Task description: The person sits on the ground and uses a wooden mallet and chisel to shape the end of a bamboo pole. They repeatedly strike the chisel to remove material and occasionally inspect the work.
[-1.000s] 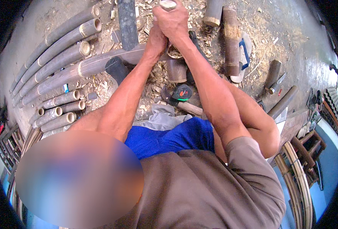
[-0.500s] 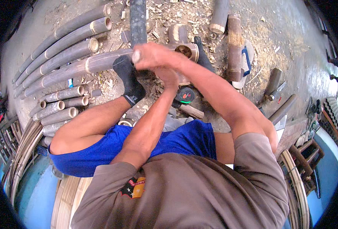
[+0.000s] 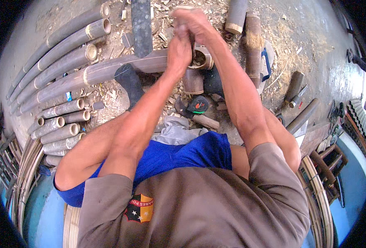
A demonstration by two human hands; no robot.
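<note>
Brown bamboo forms the long pole (image 3: 108,69), running from about nine o'clock to its opening (image 3: 199,62) at twelve; the black-socked left foot (image 3: 129,82) lies beside it at ten. At twelve, the left hand (image 3: 178,48) has its fingers wrapped around a dark tool (image 3: 193,43), the right hand (image 3: 195,25) closed around its upper end. A firm two-handed grip, aligned with the opening, should help accuracy.

Head-worn fisheye view, downward over lap (image 3: 183,153) and floor (image 3: 307,58).

Hands (image 3: 194,24) gripping tool (image 3: 183,7), bamboo pole (image 3: 104,71), tape measure (image 3: 198,104)
</note>
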